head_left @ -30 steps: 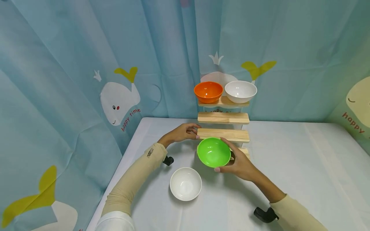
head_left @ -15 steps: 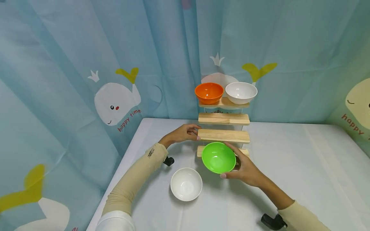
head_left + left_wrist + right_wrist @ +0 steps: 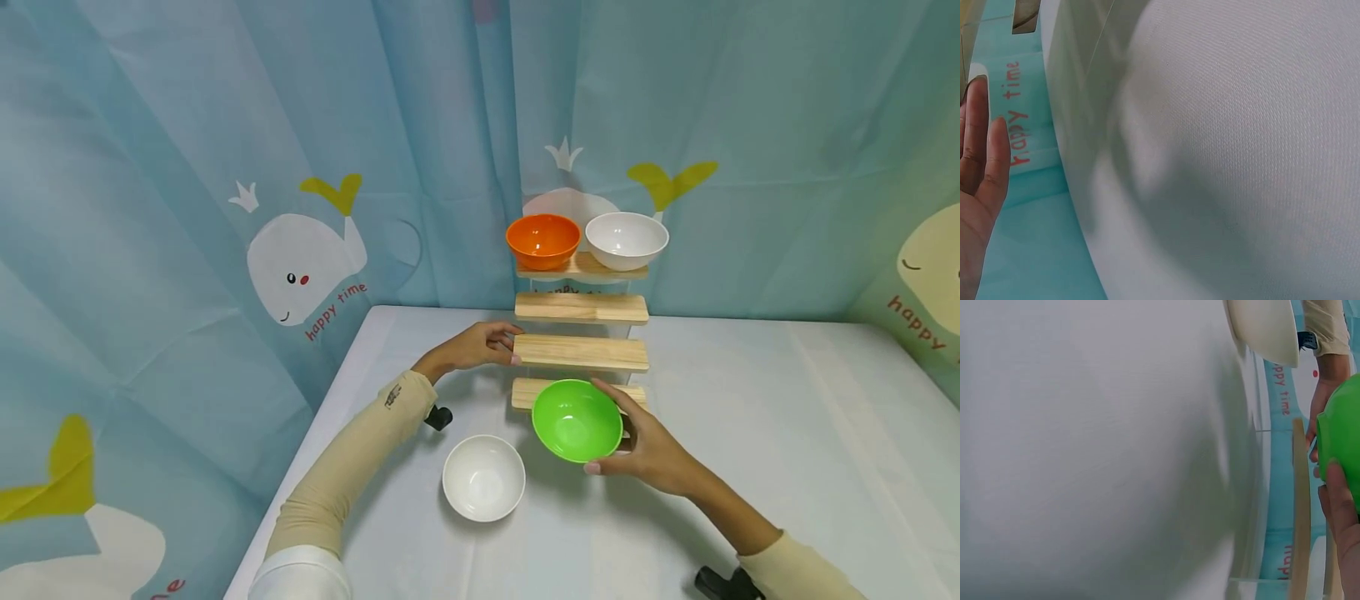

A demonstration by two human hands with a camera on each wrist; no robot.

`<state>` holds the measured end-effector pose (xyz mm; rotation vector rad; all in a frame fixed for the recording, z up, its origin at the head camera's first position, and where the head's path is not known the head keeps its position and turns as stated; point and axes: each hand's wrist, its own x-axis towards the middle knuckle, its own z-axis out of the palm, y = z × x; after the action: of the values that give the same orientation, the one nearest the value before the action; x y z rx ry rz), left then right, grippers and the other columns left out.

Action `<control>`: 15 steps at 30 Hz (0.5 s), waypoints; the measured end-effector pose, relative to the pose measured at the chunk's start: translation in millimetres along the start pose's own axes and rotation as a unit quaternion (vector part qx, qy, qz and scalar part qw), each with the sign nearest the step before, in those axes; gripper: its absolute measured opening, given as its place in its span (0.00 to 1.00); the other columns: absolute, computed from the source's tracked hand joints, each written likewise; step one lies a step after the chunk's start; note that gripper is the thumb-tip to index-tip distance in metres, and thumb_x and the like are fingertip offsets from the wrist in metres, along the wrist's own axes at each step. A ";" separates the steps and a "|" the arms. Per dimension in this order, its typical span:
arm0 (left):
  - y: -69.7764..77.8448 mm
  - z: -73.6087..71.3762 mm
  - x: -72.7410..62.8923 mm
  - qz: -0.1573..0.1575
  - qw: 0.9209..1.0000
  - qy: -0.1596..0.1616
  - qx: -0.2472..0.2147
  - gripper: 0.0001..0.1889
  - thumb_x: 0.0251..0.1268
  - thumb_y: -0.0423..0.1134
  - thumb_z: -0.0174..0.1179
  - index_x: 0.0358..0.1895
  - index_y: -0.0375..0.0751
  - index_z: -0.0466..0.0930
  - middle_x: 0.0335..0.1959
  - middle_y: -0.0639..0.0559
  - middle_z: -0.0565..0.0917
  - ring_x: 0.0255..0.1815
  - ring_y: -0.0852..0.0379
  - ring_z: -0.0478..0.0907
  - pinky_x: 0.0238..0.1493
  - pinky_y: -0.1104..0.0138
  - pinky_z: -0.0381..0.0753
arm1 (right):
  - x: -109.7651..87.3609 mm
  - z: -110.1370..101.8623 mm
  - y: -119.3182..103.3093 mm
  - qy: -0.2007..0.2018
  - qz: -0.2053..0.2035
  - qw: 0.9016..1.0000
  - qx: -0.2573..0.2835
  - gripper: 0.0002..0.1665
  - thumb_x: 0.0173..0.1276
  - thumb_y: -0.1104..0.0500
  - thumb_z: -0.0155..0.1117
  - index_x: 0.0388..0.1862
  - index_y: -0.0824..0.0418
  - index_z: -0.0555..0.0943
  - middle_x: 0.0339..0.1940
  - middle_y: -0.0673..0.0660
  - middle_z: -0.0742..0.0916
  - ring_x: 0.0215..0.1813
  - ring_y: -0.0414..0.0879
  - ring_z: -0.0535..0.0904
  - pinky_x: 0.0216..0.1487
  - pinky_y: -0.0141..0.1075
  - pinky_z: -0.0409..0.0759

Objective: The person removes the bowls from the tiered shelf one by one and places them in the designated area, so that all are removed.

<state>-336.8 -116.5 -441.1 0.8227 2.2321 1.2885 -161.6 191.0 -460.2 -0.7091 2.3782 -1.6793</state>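
Observation:
My right hand [image 3: 652,454] grips a green bowl [image 3: 576,423] by its right side, thumb near the front of the rim. The bowl is tilted toward the head camera, in front of the lowest plank of a tiered wooden rack [image 3: 581,353]. In the right wrist view, fingers lie against the underside of the green bowl [image 3: 1342,434]. My left hand [image 3: 480,345] holds the left end of the second-lowest plank. The left wrist view catches only part of the left hand [image 3: 985,162], at its edge. A white bowl [image 3: 483,478] stands upright on the table before the rack.
On the rack's top plank sit an orange bowl [image 3: 543,242] and another white bowl [image 3: 627,241], side by side. A white cloth covers the table [image 3: 772,417]. Behind it hangs a blue curtain [image 3: 450,150] printed with whales.
My right hand has drawn the green bowl down and to the right, away from the rack, uncovering more of the lowest plank. My left hand has stayed at the plank's end.

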 end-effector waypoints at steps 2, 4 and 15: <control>0.1 0.0 0.1 -0.001 1.000 0.001 0.002 0.31 0.66 0.38 0.67 0.71 0.39 0.69 0.52 0.42 0.83 0.54 0.53 0.82 0.57 0.63 0.82 | -2.1 -0.8 0.8 -0.001 0.002 1.000 -0.003 0.68 0.52 0.62 0.83 0.83 0.55 0.49 0.74 0.71 0.63 0.60 0.69 0.78 0.48 0.36 0.86; 0.3 -0.1 -0.1 -0.002 1.000 0.001 0.002 0.31 0.66 0.38 0.67 0.71 0.39 0.69 0.51 0.42 0.83 0.54 0.53 0.82 0.56 0.63 0.82 | -4.1 -2.0 1.6 -0.003 0.003 1.000 -0.006 0.68 0.52 0.61 0.83 0.83 0.57 0.49 0.74 0.71 0.63 0.60 0.70 0.77 0.48 0.36 0.86; 1.1 0.1 0.1 -0.007 1.000 0.003 0.005 0.31 0.65 0.38 0.67 0.71 0.39 0.69 0.52 0.43 0.83 0.55 0.52 0.81 0.57 0.63 0.82 | -16.1 -7.2 8.1 -0.019 0.011 1.000 0.006 0.66 0.52 0.63 0.82 0.83 0.53 0.51 0.72 0.73 0.65 0.61 0.61 0.78 0.49 0.37 0.86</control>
<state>-336.5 -115.9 -440.2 0.8062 2.2466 1.2764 -152.6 206.6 -467.3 -0.7035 2.3387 -1.6554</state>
